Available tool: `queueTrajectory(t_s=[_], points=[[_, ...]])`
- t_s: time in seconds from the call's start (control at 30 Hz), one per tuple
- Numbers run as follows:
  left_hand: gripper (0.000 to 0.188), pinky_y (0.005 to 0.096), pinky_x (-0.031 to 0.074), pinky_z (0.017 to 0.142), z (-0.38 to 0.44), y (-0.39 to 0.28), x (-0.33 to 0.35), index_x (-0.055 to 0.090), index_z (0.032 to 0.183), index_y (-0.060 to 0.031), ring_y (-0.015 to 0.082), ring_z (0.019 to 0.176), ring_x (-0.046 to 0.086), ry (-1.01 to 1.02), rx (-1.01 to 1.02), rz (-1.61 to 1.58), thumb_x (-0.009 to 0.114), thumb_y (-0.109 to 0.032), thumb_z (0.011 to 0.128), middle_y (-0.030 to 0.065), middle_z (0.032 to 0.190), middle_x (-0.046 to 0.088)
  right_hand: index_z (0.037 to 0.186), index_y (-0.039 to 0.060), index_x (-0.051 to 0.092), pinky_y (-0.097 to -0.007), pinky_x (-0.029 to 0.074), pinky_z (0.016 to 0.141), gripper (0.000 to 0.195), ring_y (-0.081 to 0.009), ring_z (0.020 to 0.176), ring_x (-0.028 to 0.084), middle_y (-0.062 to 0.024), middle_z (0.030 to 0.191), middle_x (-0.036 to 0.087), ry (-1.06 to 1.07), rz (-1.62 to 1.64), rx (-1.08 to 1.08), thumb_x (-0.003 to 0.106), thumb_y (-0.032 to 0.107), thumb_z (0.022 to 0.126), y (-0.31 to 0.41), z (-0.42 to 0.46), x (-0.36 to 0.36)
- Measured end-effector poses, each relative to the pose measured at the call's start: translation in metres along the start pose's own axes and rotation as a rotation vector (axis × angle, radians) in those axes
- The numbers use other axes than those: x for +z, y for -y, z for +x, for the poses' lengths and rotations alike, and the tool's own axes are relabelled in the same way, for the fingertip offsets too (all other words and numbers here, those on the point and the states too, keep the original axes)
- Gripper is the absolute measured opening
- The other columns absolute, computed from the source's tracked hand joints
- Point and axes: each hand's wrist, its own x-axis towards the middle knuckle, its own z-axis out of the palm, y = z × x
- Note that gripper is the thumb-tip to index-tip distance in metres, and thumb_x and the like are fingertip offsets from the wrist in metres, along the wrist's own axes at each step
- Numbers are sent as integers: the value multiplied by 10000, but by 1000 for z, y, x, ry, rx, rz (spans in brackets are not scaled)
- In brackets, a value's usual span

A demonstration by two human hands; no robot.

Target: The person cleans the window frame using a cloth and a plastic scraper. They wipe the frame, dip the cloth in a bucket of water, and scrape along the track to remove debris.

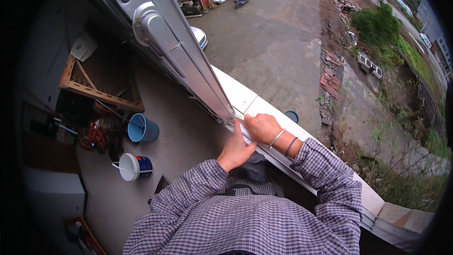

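A metal-framed window sash [198, 67] slants down from the upper left to a sill track [283, 164]. My left hand [235, 148] is at the sash's lower corner, one finger stretched up against it and the thumb apart; its other fingers are hidden. Just right of it, my right hand [263, 127] is curled in a fist over the track. A thin pale piece [239, 115] sticks out from its fingers toward the sash corner; what it is, I cannot tell. Higher on the sash sits a metal window handle [159, 35].
A white tiled ledge [244, 97] runs outside the track, above a concrete yard [269, 46]. Indoors, a blue bucket [150, 131], a white-and-blue pail [143, 167] and a wooden frame with mesh [102, 94] stand on the floor at my left.
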Motion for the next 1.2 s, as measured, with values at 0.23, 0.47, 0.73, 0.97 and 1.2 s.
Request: queueTrajectory(t_s=[0.23, 0.47, 0.73, 0.97, 1.2], points=[[1074, 350, 544, 666, -5, 4, 6, -66, 1597, 96, 233, 674, 699, -67, 29, -177, 713, -202, 921, 160, 765, 696, 974, 5, 670, -485, 583, 641, 194, -402, 732, 734, -226, 779, 723, -18, -10, -14, 609, 163, 879, 1, -3, 0], [1021, 286, 528, 646, -9, 3, 6, -45, 1615, 70, 148, 663, 679, -103, 35, -374, 701, -94, 937, 112, 761, 702, 834, 20, 707, -434, 578, 563, 127, -342, 652, 738, -182, 716, 719, -1, -193, -113, 644, 130, 823, 18, 7, -23], [1016, 276, 508, 607, -15, 3, 13, -40, 1618, 65, 123, 628, 651, -71, 32, -448, 697, -99, 939, 87, 727, 677, 988, 37, 654, -516, 578, 675, 193, -422, 752, 726, -219, 776, 717, 51, 8, -4, 603, 212, 925, -2, -12, -6], [1006, 285, 496, 581, -17, -2, 11, 8, 1614, 81, 128, 583, 631, -91, 52, -369, 711, -142, 930, 71, 662, 654, 944, 36, 660, -542, 539, 751, 281, -470, 803, 685, -261, 823, 694, 2, 295, -12, 568, 293, 1012, -27, -13, 12], [1024, 338, 526, 629, -13, -31, -4, 9, 1612, 75, 224, 593, 674, -42, 53, -190, 721, -183, 923, 146, 688, 684, 903, 6, 655, -507, 513, 724, 320, -454, 743, 658, -234, 793, 682, -1, 585, 30, 540, 273, 1035, -33, -21, -5]])
